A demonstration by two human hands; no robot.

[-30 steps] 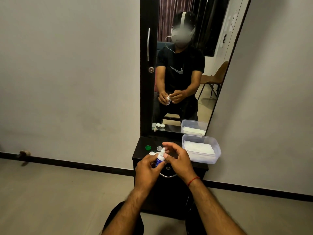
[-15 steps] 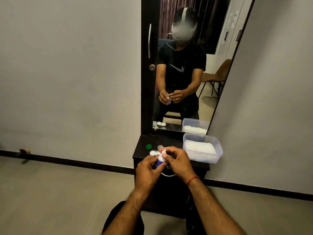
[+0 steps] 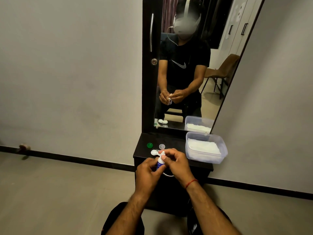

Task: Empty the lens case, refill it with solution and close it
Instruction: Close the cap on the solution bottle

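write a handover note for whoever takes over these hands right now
Left hand grips the small blue and white solution bottle by its body; right hand pinches its white top.
The white plastic lens case lies open on the black dresser top, just beyond the hands. Its round green cap and round clear cap lie loose behind it.
Done: both caps are off. Whether the wells are emptied cannot be told.
Left: fill both wells with solution, then screw on both caps.
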